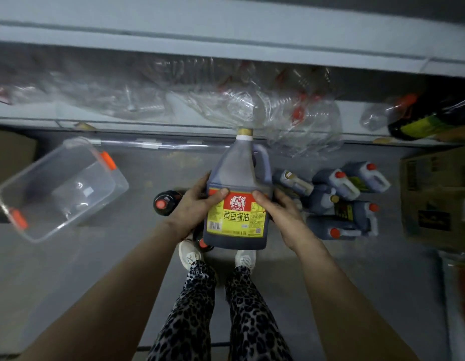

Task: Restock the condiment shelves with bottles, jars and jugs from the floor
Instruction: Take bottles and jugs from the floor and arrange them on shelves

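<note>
I hold a big dark soy sauce jug (239, 173) with a yellow and red label and a gold cap, up in front of me above the floor. My left hand (197, 204) grips its left side, thumb on the label. My right hand (280, 212) grips its right side below the handle. Several more dark jugs with red caps (340, 201) lie on the floor to the right. A dark bottle with a red cap (164, 203) lies on the floor left of my left hand. The low white shelf (101, 114) runs across ahead.
Crumpled clear plastic wrap with empty bottles (252, 97) fills the low shelf. A dark jug with a yellow label (429, 118) sits at the shelf's right end. A clear plastic bin with orange clips (59, 188) lies on the floor left. Cardboard boxes (437, 194) stand right.
</note>
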